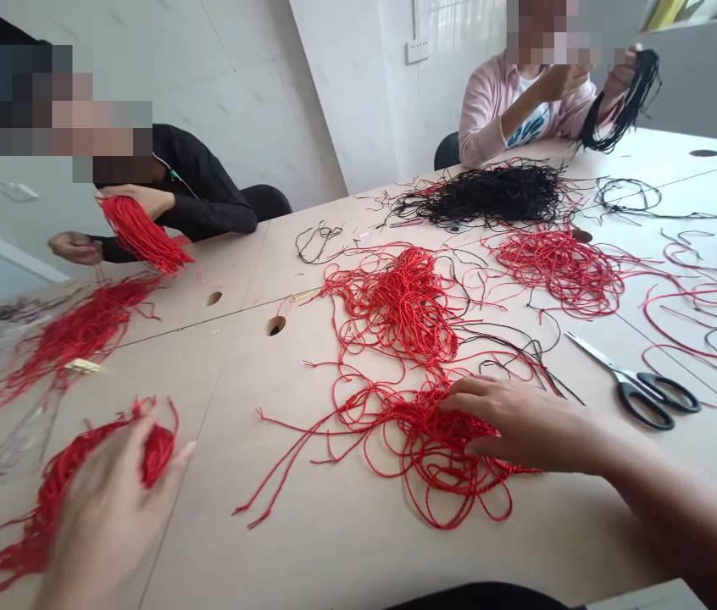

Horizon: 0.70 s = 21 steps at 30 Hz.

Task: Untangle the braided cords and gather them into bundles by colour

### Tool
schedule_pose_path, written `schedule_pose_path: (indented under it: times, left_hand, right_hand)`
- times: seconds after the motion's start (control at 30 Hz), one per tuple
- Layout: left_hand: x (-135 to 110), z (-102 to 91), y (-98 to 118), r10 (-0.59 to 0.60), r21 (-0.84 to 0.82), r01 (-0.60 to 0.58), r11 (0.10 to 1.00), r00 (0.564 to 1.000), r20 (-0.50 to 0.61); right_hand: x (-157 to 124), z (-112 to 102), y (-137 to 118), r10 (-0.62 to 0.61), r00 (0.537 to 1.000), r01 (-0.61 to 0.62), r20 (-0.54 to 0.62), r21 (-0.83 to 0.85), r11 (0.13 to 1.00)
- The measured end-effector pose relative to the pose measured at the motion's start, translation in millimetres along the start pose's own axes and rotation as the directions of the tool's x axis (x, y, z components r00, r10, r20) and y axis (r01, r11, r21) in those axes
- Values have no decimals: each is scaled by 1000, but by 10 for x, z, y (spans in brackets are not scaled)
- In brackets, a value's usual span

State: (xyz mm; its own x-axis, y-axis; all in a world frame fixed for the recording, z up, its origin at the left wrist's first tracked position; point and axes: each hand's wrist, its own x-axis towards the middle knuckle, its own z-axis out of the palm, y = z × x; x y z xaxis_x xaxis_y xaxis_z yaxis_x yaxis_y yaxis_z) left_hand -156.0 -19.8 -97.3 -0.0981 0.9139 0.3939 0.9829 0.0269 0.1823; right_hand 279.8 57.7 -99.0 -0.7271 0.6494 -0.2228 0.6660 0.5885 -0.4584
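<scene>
left hand (113,500) grips a red cord bundle (59,479) — right hand (517,419) touches a red pile (419,424), grasp unclear

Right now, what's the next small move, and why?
Probably shift the right grip to a loose cord end: that grip is on the near red tangle, the end lies clear of it leftward, and the left grip is at a separate red bundle.

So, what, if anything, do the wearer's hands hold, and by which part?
Left hand straddles a red bundle near its far end; right hand rests on a red pile. Whether either grips cannot be told.
</scene>
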Motion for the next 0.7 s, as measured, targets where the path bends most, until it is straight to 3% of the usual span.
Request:
schedule_pose_path:
  times: [0.1, 0.13, 0.17, 0.23, 0.37, 0.5, 0.6, 0.7]
  left_hand:
    - [109, 205, 795, 128, -126, -107, 986, 977, 171]
    - [145, 306, 1007, 146, -212, -92, 973, 955, 257]
    - [182, 409, 1175, 159, -284, -59, 957, 927, 340]
    - [257, 587, 1382, 176, -318, -46, 947, 901, 396]
    - [382, 709, 1441, 142, -345, 34, 938, 870, 471]
    - [450, 560, 1415, 89, -438, 212, 874, 815, 572]
    - [472, 376, 1473, 82, -518, 328, 790, 781, 619]
    - [459, 194, 1579, 100, -639, 466, 612, 756, 647]
  right_hand:
    - [56, 52, -56, -52, 999, 52, -1, 10, 999]
    - [67, 59, -60, -62, 998, 63, -8, 16, 998]
    - [75, 61, -58, -68, 998, 68, -14, 22, 997]
    - [81, 53, -45, -66, 998, 66, -16, 38, 997]
    - [73, 20, -11, -46, 999, 47, -10, 54, 997]
    - [52, 27, 15, -64, 998, 65, -16, 72, 995]
    - [43, 63, 31, -69, 997, 71, -41, 61, 996]
    - [50, 102, 42, -83, 993, 86, -82, 32, 996]
